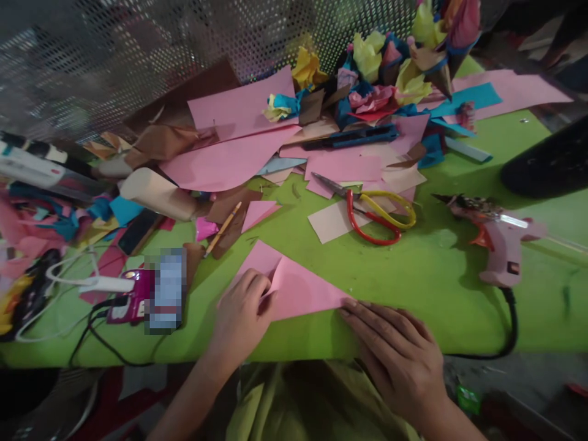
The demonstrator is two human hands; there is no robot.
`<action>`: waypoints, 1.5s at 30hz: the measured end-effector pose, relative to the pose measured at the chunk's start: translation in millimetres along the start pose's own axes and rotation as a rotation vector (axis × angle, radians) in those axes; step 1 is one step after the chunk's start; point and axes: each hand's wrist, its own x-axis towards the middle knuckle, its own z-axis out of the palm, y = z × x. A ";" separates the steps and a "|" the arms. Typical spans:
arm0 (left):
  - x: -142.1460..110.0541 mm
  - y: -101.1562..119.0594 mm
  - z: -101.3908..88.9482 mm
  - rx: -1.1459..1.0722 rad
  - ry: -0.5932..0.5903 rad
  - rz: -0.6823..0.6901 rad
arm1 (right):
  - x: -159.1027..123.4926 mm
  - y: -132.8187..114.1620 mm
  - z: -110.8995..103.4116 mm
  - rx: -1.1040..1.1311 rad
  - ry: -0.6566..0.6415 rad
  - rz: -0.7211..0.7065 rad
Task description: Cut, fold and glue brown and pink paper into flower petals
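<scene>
A pink sheet of paper [298, 288], folded into a triangle, lies on the green table [441, 294] near its front edge. My left hand [241, 315] rests on the sheet's left part, fingers curled and pinching the folded flap. My right hand [395, 352] lies flat with fingers stretched out, its fingertips touching the triangle's right corner. Nothing is inside the right hand.
Scissors [374, 211] with red and yellow handles lie behind the sheet. A pink glue gun [496, 236] with a black cable sits at the right. Heaps of coloured paper scraps [367, 79] fill the back. A phone [151, 294], cables and a pencil [223, 228] lie at the left.
</scene>
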 end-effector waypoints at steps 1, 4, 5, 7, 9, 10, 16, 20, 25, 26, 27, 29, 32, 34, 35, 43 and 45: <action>0.0 -0.3 0.4 0.001 -0.003 -0.002 | -0.1 0.3 0.1 -0.001 0.001 -0.001; 0.5 -1.2 2.0 0.003 -0.011 -0.008 | 0.4 -0.2 0.3 0.003 0.008 0.007; 0.8 -1.4 2.4 0.002 -0.016 -0.009 | 0.9 -0.8 0.4 0.008 0.012 0.014; 1.6 -1.4 2.4 0.001 -0.025 -0.013 | 1.9 -2.5 0.7 0.017 0.027 0.034; 2.4 -0.8 1.5 -0.003 -0.034 -0.017 | 2.7 -4.3 1.2 0.024 0.045 0.056; 2.7 -0.3 0.9 -0.007 -0.039 -0.020 | 2.9 -5.0 1.4 0.025 0.052 0.062; 2.0 0.2 1.4 -0.017 -0.041 -0.021 | 1.3 -4.1 1.9 0.008 0.025 0.040; 0.5 -1.0 4.0 -0.008 -0.019 -0.004 | 0.5 -2.6 1.7 0.006 0.013 0.026; 2.1 -1.0 3.3 0.009 -0.025 0.000 | 3.2 -5.0 1.4 -0.008 0.007 0.033; 2.6 -1.2 3.4 0.010 -0.021 -0.002 | 4.1 -5.9 1.5 -0.013 0.006 0.038; 3.0 -1.6 3.8 0.010 -0.015 -0.002 | 5.1 -6.9 1.6 -0.020 0.005 0.043; 3.2 -3.0 5.3 -0.003 0.005 0.004 | 6.7 -8.6 1.9 -0.034 0.006 0.062; 1.0 -5.5 9.1 -0.037 0.078 0.044 | 7.7 -10.2 2.8 -0.052 0.004 0.086; -1.9 -6.2 12.0 -0.024 0.176 0.092 | 7.5 -10.6 3.3 -0.059 -0.002 0.091; -3.7 -6.1 13.5 0.003 0.237 0.116 | 7.2 -10.7 3.5 -0.062 -0.005 0.094; -12.0 -4.7 22.1 0.129 0.375 0.407 | 7.8 -12.4 2.3 -0.086 -0.031 0.098; -14.4 -5.4 22.1 0.129 0.350 0.466 | 8.1 -13.0 1.9 -0.097 -0.037 0.096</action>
